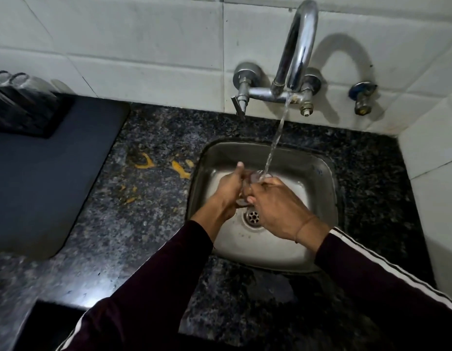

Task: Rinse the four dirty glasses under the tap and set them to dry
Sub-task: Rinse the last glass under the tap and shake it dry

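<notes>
glass [255, 177]: clear, seemingly tilted, under stream | left hand [228, 191], right hand [278, 206]: both clasping it

I see both arms reaching up from the frame's bottom toward centre. My left hand [230, 191] and right hand [278, 206] meet there, fingers curled closed, thumbs up.
</notes>
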